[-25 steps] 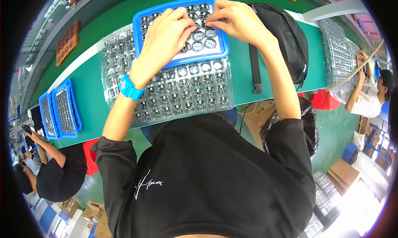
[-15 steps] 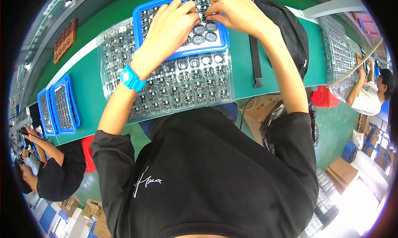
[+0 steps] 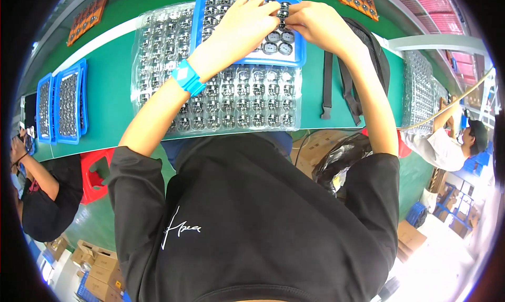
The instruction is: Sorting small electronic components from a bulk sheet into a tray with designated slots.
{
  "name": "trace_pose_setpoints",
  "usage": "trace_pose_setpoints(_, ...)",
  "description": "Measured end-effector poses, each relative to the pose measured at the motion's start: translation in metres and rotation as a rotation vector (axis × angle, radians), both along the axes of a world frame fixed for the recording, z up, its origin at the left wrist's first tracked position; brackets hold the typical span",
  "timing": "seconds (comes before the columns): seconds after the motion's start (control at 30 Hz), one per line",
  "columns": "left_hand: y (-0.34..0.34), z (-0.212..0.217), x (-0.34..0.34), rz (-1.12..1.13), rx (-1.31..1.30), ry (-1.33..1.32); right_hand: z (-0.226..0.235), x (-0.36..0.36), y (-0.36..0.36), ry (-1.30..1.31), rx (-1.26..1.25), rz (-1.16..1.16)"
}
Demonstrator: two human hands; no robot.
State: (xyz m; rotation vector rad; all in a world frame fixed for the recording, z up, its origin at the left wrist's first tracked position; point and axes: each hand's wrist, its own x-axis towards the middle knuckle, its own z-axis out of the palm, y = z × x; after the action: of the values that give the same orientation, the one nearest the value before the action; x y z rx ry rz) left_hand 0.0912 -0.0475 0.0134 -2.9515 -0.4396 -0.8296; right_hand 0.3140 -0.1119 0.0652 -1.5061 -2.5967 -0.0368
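My left hand (image 3: 247, 26) reaches over a blue tray (image 3: 197, 33) with a white bottom, its fingers bent together above rows of small round dark parts (image 3: 278, 42). My right hand (image 3: 315, 24) comes in at the tray's right side, thumb and fingertips pinched on one of those parts in the upper right. The two sets of fingertips almost meet; what sits between the left ones is hidden. Under the tray lies a clear plastic blister tray (image 3: 231, 99), its pockets filled with similar dark parts. A blue band (image 3: 188, 78) is round my left wrist.
A black mesh bag (image 3: 376, 54) with a dangling strap (image 3: 327, 86) lies right of the tray. More blue trays (image 3: 68, 104) stand at the left. Orange boards (image 3: 357, 1) lie along the far side. Co-workers sit at both sides, with another blister tray (image 3: 419, 89) at the right.
The view has shifted, so the bench appears moved. Both hands stay over the blue tray, with the fingertips still close together at its upper right.
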Motion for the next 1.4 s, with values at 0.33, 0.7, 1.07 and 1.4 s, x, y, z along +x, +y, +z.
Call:
trace_pose_setpoints(0.33,-0.008,0.006,-0.006,0.012,0.028,-0.064,-0.003,-0.005,0.015,-0.197,-0.044,-0.003)
trace_pose_setpoints(0.7,0.001,0.011,-0.001,0.001,0.001,-0.033,0.001,-0.003,0.009,-0.010,0.028,0.099)
trace_pose_setpoints(1.07,-0.011,0.029,-0.035,0.002,-0.322,-0.293,-0.004,0.010,-0.009,0.213,-0.011,-0.090)
trace_pose_setpoints(1.4,-0.087,0.044,-0.081,-0.180,-1.552,-0.679,0.079,-0.077,-0.071,0.496,0.025,0.021)
